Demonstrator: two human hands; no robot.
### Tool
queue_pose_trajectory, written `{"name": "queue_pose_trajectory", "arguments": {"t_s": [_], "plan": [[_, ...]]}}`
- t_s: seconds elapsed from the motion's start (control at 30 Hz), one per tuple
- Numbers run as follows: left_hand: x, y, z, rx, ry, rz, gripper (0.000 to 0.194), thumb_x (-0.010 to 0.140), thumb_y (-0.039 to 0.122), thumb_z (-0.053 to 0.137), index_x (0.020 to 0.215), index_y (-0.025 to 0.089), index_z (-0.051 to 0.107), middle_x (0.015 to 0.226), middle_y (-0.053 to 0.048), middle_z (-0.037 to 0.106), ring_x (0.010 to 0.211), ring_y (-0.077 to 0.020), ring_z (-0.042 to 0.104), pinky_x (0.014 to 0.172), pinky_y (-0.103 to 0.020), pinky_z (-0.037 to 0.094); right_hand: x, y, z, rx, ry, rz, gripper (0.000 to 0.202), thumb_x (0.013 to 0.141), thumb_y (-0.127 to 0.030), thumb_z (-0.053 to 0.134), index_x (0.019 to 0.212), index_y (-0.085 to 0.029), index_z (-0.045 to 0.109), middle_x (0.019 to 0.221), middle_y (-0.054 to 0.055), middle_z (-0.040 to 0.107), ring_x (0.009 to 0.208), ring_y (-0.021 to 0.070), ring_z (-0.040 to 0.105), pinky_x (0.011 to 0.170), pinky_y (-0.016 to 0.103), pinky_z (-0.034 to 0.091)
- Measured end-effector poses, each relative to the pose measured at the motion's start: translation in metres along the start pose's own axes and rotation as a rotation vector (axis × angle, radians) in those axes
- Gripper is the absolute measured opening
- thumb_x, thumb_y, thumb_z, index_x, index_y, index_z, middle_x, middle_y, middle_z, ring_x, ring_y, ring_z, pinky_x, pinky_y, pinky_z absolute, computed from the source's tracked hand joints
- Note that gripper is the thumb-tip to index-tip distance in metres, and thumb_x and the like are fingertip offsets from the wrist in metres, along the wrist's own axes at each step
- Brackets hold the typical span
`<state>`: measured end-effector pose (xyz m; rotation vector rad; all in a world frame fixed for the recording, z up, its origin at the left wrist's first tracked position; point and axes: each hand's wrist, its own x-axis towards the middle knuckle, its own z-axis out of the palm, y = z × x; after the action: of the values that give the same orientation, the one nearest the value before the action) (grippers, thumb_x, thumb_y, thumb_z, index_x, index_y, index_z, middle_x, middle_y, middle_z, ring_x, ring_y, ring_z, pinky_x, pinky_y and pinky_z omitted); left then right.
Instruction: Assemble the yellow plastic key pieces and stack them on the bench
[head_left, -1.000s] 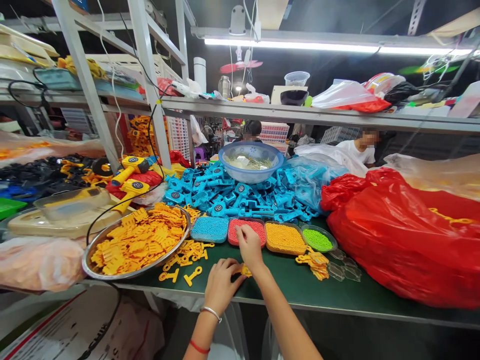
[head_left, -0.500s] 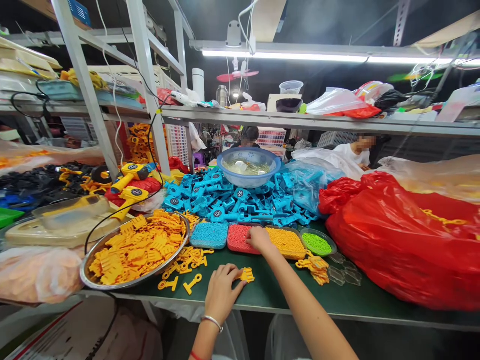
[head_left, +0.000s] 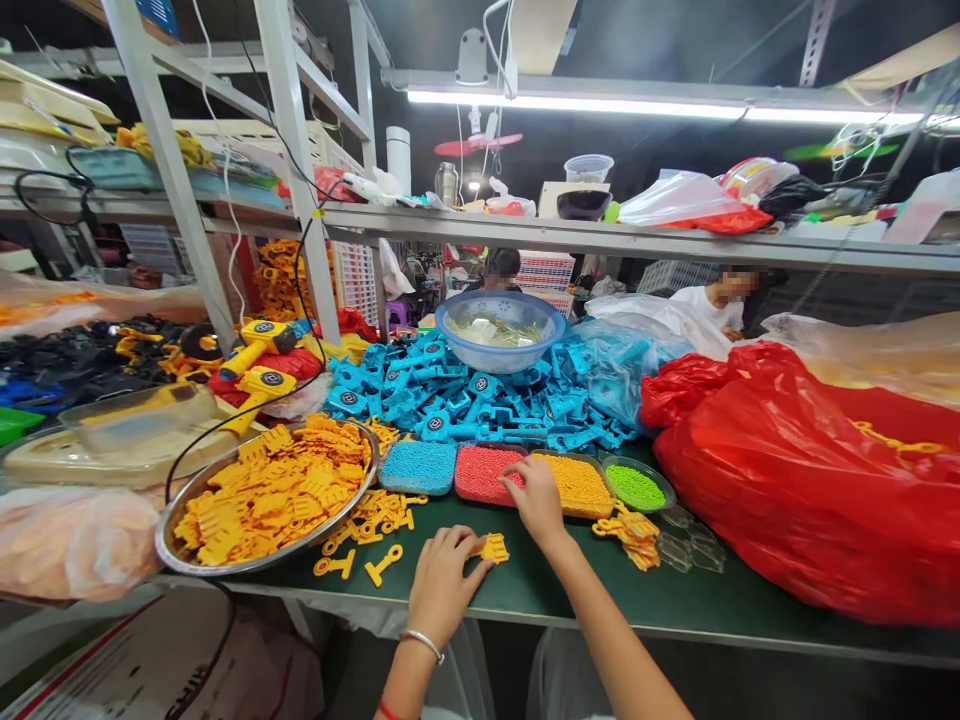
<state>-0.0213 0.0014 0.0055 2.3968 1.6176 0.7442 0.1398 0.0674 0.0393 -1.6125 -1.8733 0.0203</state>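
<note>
My left hand (head_left: 444, 568) rests on the green table top, with thumb and fingers closed on the edge of a small yellow slotted plastic piece (head_left: 495, 548). My right hand (head_left: 536, 498) hovers at the right side of the tray of red beads (head_left: 480, 468), partly in front of the tray of yellow beads (head_left: 576, 480). Its fingers are curled toward the thumb; anything between them is too small to make out. Left of these stands a tray of blue beads (head_left: 418, 466), and on the right is a dish of green beads (head_left: 634, 486).
A metal bowl (head_left: 166, 552) heaped with yellow pieces stands left, loose yellow T-shaped parts (head_left: 384, 565) beside it. Blue plastic parts (head_left: 480, 400) pile up behind the trays under a blue basin (head_left: 501, 350). A red bag (head_left: 780, 490) fills the right; a person (head_left: 712, 300) sits beyond.
My right hand has drawn back from over the red beads, slightly toward me and to the right. My left hand stays on the yellow piece.
</note>
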Motion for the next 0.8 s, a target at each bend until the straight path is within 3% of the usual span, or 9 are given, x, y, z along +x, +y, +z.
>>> {"name": "queue_pose_trajectory", "arguments": {"t_s": [0.1,0.2,0.4,0.6,0.8], "plan": [[0.000,-0.001,0.001,0.000,-0.004,0.009,0.018,0.082,0.033,0.055,0.098,0.027,0.060,0.098,0.001,0.060,0.091,-0.0183,0.051,0.076,-0.032,0.037,-0.035,-0.002,0.002,0.088,0.023,0.012,0.020,0.084,-0.031,0.050,0.079,-0.019,0.066,0.075,0.003,0.060,0.075,0.0176,0.054,0.069,0.026,0.040],[0.001,-0.002,0.002,0.008,-0.006,0.011,0.018,0.082,0.034,0.055,0.098,0.027,0.061,0.098,0.001,0.060,0.091,-0.0183,0.051,0.076,-0.032,0.038,-0.060,-0.002,0.010,0.241,-0.032,0.045,0.021,0.082,-0.030,0.051,0.075,-0.021,0.069,0.066,0.002,0.057,0.065,0.0160,0.052,0.060,0.025,0.040],[0.001,-0.002,0.003,0.003,-0.007,0.013,0.017,0.083,0.034,0.054,0.096,0.026,0.060,0.098,0.001,0.060,0.090,-0.0183,0.051,0.078,-0.033,0.038,-0.068,0.000,0.016,0.324,-0.221,-0.009,0.024,0.084,-0.024,0.047,0.091,-0.025,0.070,0.070,0.002,0.056,0.074,0.0175,0.053,0.065,0.027,0.041],[-0.001,0.002,0.002,0.059,0.014,0.018,0.013,0.084,0.027,0.051,0.092,0.023,0.060,0.101,0.000,0.060,0.092,-0.0190,0.050,0.078,-0.034,0.038,-0.070,-0.018,0.011,0.416,-0.086,-0.104,0.023,0.084,-0.021,0.049,0.099,-0.020,0.065,0.085,0.005,0.057,0.083,0.0175,0.053,0.075,0.031,0.045],[-0.002,0.000,0.005,0.088,-0.008,0.029,0.021,0.085,0.018,0.047,0.101,0.026,0.058,0.106,0.000,0.059,0.095,-0.0175,0.048,0.081,-0.032,0.039,-0.098,-0.065,0.013,0.334,0.000,-0.393,0.026,0.083,-0.012,0.042,0.102,-0.017,0.059,0.102,0.009,0.061,0.098,0.0203,0.053,0.087,0.037,0.044]]}}
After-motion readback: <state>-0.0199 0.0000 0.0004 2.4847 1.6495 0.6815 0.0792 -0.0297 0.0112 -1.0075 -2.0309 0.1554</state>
